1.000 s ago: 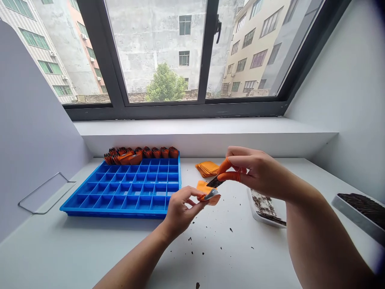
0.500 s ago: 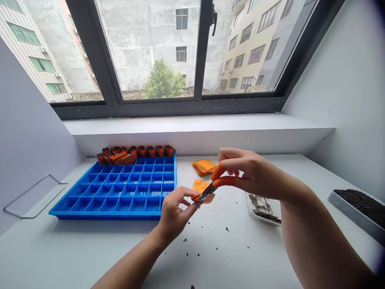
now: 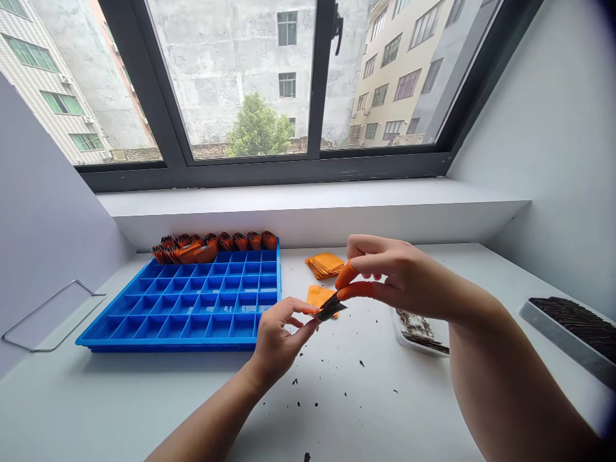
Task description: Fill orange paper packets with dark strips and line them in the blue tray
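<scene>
Over the table, my left hand (image 3: 283, 333) pinches the lower left end of a thin dark sheet (image 3: 329, 308) between thumb and fingers. My right hand (image 3: 389, 273) wears orange finger cots (image 3: 355, 290) on thumb and index finger, and these pinch the sheet's upper edge. A pointed dark flap sticks out to the right beneath the right thumb. Just behind the sheet lies an orange square (image 3: 317, 294), partly covered by the hands. Farther back is a fanned stack of orange squares (image 3: 325, 264).
A blue compartment tray (image 3: 168, 343) stands left, with orange-and-black packets (image 3: 192, 249) along its back row. At right are a shallow white tray (image 3: 423, 348) with dark fragments and a long box (image 3: 553, 328) of dark sheets. A wire stand (image 3: 52, 350) sits far left; dark crumbs dot the table.
The dark sheet has turned between my hands: its flap now juts right, and the orange surface seen below it before no longer shows. My hands stay nearly in place; the view shifts slightly.
</scene>
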`<control>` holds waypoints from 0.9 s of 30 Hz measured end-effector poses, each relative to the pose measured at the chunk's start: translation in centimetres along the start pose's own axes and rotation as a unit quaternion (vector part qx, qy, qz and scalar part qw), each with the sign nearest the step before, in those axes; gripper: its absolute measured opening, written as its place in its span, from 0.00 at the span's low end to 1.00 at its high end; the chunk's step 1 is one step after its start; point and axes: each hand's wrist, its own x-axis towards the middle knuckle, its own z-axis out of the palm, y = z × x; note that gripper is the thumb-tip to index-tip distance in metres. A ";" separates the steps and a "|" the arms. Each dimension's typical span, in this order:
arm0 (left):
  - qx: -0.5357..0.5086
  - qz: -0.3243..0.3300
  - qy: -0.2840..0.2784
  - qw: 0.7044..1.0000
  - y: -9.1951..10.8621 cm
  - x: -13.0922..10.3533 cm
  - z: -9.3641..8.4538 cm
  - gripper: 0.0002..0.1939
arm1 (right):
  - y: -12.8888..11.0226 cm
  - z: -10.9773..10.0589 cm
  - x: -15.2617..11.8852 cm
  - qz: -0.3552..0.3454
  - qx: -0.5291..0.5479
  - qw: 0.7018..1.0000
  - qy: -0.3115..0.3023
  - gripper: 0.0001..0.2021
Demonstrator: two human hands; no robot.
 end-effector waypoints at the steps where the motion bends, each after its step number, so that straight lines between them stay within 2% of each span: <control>1: 0.000 -0.001 0.000 1.000 0.0 0.0 0.0 0.04 | -0.1 0.0 0.0 0.000 -0.002 1.000 -0.001 0.10; 15: 0.008 -0.019 -0.017 1.000 0.3 0.1 -0.1 0.03 | -0.5 -0.8 -0.3 -0.001 0.006 1.000 -0.004 0.08; 27: 0.003 -0.019 -0.030 0.999 0.1 0.1 -0.2 0.02 | -0.8 -0.2 -0.5 0.009 -0.033 0.999 -0.027 0.08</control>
